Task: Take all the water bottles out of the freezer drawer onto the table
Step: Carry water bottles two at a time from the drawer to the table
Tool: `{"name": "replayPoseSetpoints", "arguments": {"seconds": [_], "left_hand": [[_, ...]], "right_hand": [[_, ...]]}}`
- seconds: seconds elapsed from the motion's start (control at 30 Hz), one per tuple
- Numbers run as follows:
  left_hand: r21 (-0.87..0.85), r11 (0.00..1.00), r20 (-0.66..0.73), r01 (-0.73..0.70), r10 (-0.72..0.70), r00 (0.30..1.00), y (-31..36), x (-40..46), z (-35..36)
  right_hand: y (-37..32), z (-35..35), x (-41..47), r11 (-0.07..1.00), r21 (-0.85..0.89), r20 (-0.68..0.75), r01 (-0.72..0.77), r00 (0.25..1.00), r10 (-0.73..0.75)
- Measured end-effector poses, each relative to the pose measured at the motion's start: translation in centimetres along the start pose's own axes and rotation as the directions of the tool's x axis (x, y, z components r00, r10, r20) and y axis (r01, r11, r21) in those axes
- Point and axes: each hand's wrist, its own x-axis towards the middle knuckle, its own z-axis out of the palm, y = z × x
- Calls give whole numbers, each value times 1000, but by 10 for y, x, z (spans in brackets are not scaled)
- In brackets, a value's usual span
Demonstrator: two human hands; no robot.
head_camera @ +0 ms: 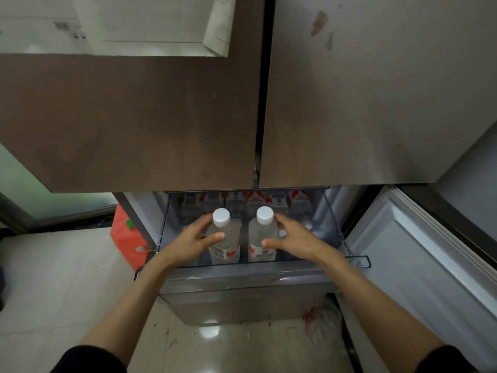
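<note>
- Water bottles: two upright at front of open freezer drawer (pixel 357 261), side by side with a narrow gap between, white caps up.
- Left bottle (pixel 224 242): clear body, red-and-white label low down, white cap (pixel 221 217) tilted slightly toward the camera.
- Right bottle (pixel 262 242): same make, cap (pixel 265 215) level with its neighbour.
- Left hand (pixel 193 239): wrapped round left bottle from its outer side; thumb across the front just below the shoulder, fingers curled behind near the neck. Gripping.
- Right hand (pixel 291 239): mirrored on right bottle; thumb across the front at mid body, fingers curled round the far side by the cap. Gripping.
- Both bottles thus between the two hands, each held from its outer flank; bottle bases inside the drawer, hidden behind the front wall, so lifted or resting cannot be told.
- More bottles (pixel 247 203) lying in a row at back of drawer, under the upper doors; red-and-white labels showing, count unclear in shadow.
- Drawer pulled out well beyond the fridge front, clear front lip visible at right.
- Brown upper fridge doors (pixel 161 117) closed, filling the top of view.
- Lower right door (pixel 419 259) swung open, white inner liner showing.
- Orange box (pixel 126 238) on floor just left of the drawer.
- Pale glossy tiled floor (pixel 53 278) below; dark sleeves (pixel 88 359) at both forearms.
</note>
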Motion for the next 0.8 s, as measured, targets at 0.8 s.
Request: {"name": "replayPoseSetpoints", "arguments": {"seconds": [0.8], "left_hand": [[247,925,-332,-288,360,872,28,-33,18]], "right_hand": [[-30,32,-42,960,-236,-405,148,883,-236]]}}
